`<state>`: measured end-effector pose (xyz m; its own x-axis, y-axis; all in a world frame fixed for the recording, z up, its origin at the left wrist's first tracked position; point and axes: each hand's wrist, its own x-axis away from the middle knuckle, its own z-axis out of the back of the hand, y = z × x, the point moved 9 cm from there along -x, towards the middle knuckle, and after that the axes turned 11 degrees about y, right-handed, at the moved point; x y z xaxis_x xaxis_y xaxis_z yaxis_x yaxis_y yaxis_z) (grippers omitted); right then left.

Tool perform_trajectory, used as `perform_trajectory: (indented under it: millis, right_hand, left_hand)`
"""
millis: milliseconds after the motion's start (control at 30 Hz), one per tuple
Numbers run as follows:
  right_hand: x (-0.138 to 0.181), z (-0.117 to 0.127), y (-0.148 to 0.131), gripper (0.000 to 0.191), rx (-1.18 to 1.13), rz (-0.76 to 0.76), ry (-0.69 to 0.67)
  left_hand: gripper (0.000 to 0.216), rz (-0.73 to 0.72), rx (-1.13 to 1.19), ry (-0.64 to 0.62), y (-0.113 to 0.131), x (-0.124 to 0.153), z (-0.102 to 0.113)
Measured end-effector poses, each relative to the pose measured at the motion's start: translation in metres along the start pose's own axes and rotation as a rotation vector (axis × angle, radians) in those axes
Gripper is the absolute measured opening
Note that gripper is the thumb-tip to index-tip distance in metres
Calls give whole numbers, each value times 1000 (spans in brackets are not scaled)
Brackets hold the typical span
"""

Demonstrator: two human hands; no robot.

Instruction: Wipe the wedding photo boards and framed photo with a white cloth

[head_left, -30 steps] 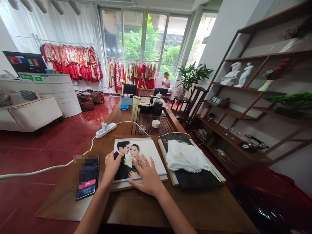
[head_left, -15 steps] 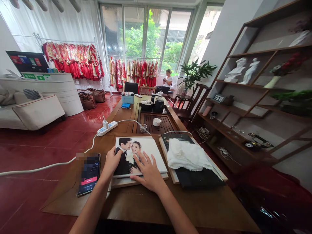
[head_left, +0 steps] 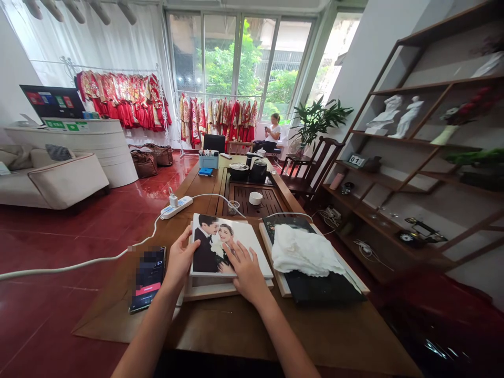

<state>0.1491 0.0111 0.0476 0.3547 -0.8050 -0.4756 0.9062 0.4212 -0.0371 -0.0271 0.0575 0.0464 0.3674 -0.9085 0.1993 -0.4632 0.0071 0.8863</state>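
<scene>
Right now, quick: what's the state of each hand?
Left hand: closed on the left edge of the photo panel.
Right hand: open, fingers laid across the photo panel.

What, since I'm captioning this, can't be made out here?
In the head view:
The photo, partly: the right hand covers it.
The black board, middle: under the white cloth.
The phone screen, partly: masked by blocky blur.
The dark red shape, lower right: too blurred to name.

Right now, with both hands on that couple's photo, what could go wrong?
The photo panel could slip from the left hand and knock the pale frame beneath. The right hand, laid on its printed side, might smudge it. The phone lies close to the left forearm, which could nudge it.
</scene>
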Motion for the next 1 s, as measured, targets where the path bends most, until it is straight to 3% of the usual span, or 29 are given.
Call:
perform_trajectory:
  millis: [467, 600, 700, 767, 867, 933, 1000]
  right_hand:
    - [-10, 39, -4, 97, 32, 71, 177]
    - [-15, 51, -7, 88, -98, 72, 253]
    - [-18, 66, -4, 70, -325, 28, 373]
    - [-18, 74, 3, 57, -535, -71, 459]
    - [-10, 73, 29, 44, -861, -449, 638]
    - [3, 67, 45, 45, -1022, -740, 801]
    - [11, 61, 50, 51, -1206, -908, 947]
  left_hand:
    - [63, -257, 65, -87, 54, 37, -21]
    - [68, -297, 96, -177, 70, 44, -29]
    - [56, -275, 132, -285, 78, 52, -35]
    - [45, -292, 130, -290, 82, 54, -31]
    - [36, -365, 66, -178, 79, 47, -13]
    - [36, -411, -45, -102, 68, 38, -2]
    - [37, -430, -174, -52, 53, 30, 6]
